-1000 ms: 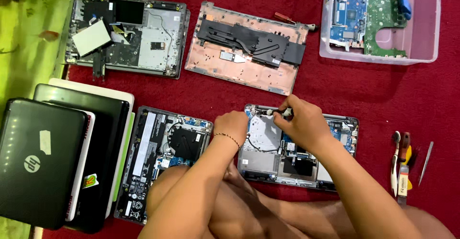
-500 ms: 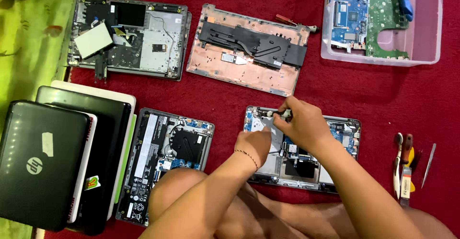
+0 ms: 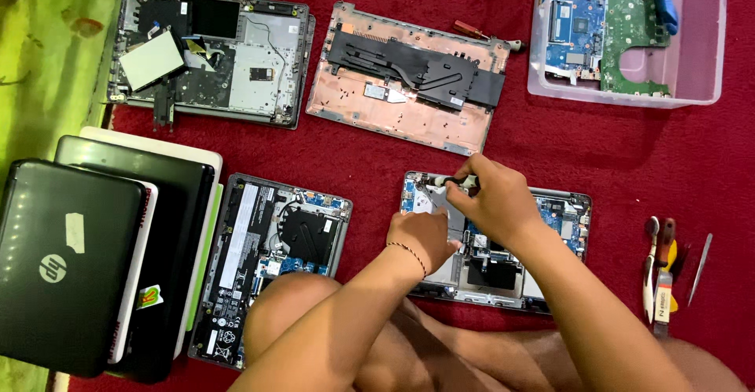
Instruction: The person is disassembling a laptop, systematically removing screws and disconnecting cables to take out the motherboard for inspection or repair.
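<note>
Red cloth holds four opened laptops; my right hand point(image 3: 497, 203) clamps a screwdriver point(image 3: 452, 180) on the near-right laptop point(image 3: 566, 211), left hand point(image 3: 425, 237) bracing it, fingers curled, boards still inside.

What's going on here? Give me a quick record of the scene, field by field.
Surface: red cloth
Right hand: holds a small screwdriver over the opened laptop
Left hand: rests on the same laptop
Nearby: second opened laptop, two stripped laptop shells, stack of closed laptops
Clear bin: holds circuit boards
Hand tools: at the right edge
</note>
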